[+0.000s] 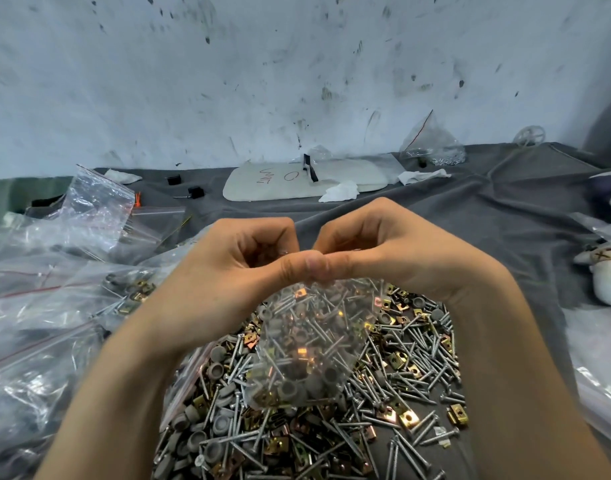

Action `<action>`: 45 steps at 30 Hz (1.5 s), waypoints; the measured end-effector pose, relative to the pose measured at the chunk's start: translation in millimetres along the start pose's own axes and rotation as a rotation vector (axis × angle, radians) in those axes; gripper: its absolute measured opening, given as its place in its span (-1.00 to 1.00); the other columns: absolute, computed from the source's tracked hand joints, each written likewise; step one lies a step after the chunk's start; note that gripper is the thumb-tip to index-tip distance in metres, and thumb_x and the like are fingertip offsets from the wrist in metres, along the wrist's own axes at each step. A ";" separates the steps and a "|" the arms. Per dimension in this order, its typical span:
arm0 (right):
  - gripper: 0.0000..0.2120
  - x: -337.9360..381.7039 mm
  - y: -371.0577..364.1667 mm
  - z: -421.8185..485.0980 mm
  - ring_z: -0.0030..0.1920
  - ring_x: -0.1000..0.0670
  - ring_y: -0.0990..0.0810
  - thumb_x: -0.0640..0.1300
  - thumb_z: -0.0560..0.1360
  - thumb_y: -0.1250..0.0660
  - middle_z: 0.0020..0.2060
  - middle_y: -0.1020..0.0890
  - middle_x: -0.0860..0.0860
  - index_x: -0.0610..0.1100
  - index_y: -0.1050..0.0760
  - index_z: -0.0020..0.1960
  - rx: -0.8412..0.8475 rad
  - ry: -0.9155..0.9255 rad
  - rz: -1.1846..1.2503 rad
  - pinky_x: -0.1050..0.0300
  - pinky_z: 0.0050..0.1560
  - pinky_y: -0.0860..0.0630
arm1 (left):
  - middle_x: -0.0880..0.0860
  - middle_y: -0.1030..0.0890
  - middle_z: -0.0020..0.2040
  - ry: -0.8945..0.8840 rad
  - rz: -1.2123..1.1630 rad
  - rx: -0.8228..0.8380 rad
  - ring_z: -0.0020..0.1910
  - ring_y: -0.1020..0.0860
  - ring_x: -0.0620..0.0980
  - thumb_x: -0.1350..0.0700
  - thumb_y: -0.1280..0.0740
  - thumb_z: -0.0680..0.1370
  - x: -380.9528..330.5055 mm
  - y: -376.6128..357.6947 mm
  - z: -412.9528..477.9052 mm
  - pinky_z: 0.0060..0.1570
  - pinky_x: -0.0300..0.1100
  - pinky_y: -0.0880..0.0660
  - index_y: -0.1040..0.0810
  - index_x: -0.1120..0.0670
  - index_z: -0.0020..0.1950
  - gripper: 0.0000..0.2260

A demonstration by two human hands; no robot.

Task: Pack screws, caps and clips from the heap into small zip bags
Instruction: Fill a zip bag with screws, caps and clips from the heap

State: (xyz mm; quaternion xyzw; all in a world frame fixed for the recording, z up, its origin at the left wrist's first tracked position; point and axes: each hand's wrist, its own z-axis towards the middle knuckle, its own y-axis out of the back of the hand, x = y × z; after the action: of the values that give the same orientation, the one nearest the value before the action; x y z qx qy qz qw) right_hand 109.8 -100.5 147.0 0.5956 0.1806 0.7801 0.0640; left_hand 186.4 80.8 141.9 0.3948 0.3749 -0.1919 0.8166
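A small clear zip bag (pixel 307 344) hangs in front of me, holding screws, grey caps and gold clips. My left hand (pixel 228 268) and my right hand (pixel 394 258) pinch its top edge, thumbs meeting in the middle above it. Below the bag lies the heap (pixel 383 393) of silver screws, grey round caps and gold metal clips, spread on the grey cloth (pixel 487 216).
Many empty and filled clear zip bags (pixel 37 306) pile up at the left. More plastic bags (pixel 598 375) lie at the right edge. A white board (pixel 297 183), tissues and a bag of parts (pixel 435 147) sit at the back by the stained wall.
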 end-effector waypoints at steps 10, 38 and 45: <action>-0.97 5.6 -4.0 0.2 -0.33 0.12 -0.47 -0.17 0.36 -0.43 -0.39 -0.56 0.01 -0.12 -0.60 -0.24 -0.086 0.066 -0.028 0.32 -0.28 -0.37 | 0.07 -0.34 -0.44 -0.041 -0.067 0.002 -0.43 -0.27 -0.02 -0.10 -0.37 0.43 2.6 7.2 -2.7 -0.45 -0.14 -0.16 -0.51 0.04 -0.25 -0.77; -0.91 -0.1 -5.6 7.5 -0.27 0.22 -0.61 -0.17 0.34 -0.46 -0.36 -0.65 0.10 0.00 -0.59 -0.29 -0.225 0.131 -0.046 0.37 -0.18 -0.49 | -0.15 -0.42 -0.43 -0.084 0.127 -0.114 -0.45 -0.33 -0.25 -0.05 -0.32 0.45 5.8 4.2 1.8 -0.42 -0.48 -0.23 -0.54 0.05 -0.24 -0.81; -0.94 -3.1 -6.7 8.9 -0.23 0.15 -0.63 -0.15 0.33 -0.47 -0.30 -0.67 0.02 -0.03 -0.61 -0.29 -0.220 0.093 -0.032 0.26 -0.11 -0.55 | -0.05 -0.43 -0.43 -0.081 0.166 -0.123 -0.43 -0.35 -0.22 -0.05 -0.32 0.44 4.3 4.9 0.7 -0.41 -0.42 -0.25 -0.51 0.05 -0.25 -0.81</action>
State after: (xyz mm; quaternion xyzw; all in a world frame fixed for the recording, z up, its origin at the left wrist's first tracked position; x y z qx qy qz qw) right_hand 118.3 -93.4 143.8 0.5452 0.1062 0.8208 0.1332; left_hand 192.4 83.2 141.4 0.3656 0.3187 -0.1159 0.8668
